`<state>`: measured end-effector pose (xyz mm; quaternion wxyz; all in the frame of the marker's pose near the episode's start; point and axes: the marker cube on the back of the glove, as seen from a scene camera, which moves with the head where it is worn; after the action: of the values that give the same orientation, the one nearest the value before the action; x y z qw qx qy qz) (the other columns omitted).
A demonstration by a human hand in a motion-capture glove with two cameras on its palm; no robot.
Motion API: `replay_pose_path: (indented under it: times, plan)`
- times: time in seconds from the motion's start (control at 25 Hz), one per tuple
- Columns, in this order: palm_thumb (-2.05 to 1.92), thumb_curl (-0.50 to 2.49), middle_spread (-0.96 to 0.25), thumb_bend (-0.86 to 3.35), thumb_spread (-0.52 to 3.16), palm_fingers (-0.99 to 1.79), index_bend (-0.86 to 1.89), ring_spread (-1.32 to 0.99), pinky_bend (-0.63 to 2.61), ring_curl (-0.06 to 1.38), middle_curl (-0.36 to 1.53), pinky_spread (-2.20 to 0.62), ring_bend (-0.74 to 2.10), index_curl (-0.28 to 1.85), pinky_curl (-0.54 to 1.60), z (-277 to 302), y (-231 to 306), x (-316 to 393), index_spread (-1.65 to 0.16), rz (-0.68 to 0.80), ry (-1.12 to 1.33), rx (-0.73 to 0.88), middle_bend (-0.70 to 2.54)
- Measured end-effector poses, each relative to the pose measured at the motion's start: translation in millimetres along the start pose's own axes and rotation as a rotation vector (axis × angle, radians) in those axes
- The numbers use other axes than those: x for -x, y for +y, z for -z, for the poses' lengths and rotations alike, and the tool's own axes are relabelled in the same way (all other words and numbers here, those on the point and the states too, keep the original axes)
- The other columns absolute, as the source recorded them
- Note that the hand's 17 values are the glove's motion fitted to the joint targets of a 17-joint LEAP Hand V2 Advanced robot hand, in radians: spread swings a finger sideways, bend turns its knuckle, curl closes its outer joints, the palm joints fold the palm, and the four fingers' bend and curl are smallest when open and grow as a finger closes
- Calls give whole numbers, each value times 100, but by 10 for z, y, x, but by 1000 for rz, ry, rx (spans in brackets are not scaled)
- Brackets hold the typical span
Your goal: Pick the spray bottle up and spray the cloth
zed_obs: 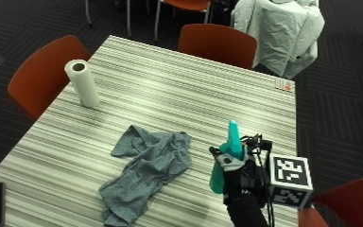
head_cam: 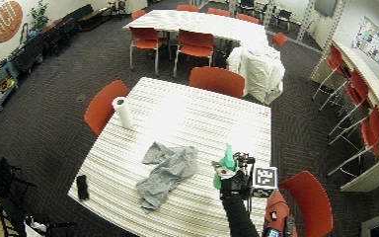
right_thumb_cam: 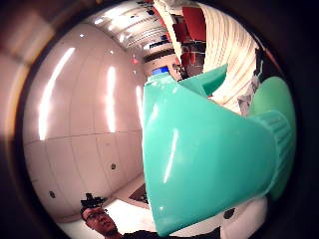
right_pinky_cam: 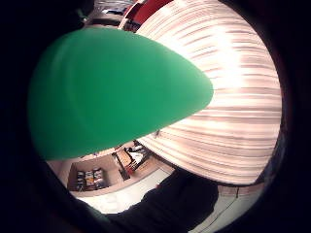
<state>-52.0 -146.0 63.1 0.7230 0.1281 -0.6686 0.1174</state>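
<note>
The gloved right grip (zed_obs: 235, 168) clasps the green spray bottle (zed_obs: 227, 153) upright above the striped surface (zed_obs: 169, 90), the crumpled grey cloth (zed_obs: 149, 168) lying at its nine o'clock.

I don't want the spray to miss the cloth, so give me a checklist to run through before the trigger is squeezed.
1. Bottle in hand: ok. The gloved right hand grips the green spray bottle.
2. Bottle off the table: cannot tell; its base is hidden behind the hand.
3. Bottle upright: ok, the spray head is on top in the outside view.
4. Cloth within range: ok, probably. The grey cloth lies crumpled on the striped table right beside the bottle.
5. Nozzle aimed at the cloth: cannot tell from these views.
6. Bystanders to the spray: ok. The paper towel roll stands at the far edge.
</note>
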Motion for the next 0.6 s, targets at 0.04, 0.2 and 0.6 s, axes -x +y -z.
replay_pose_path:
  times: [0.04,0.2,0.6]
  plan:
    - [115,66,-6,-2,65,66,29,-14,12,43,50,10,53,51,17,-34,4,2,-23,-5,4,10,47]
    - [115,67,-6,-2,64,66,28,-14,12,43,50,10,52,52,17,-287,57,111,-23,-8,7,78,47]
    - [115,68,-6,-2,62,67,26,-13,13,44,51,10,52,53,18,-834,1,205,-23,21,40,226,45]
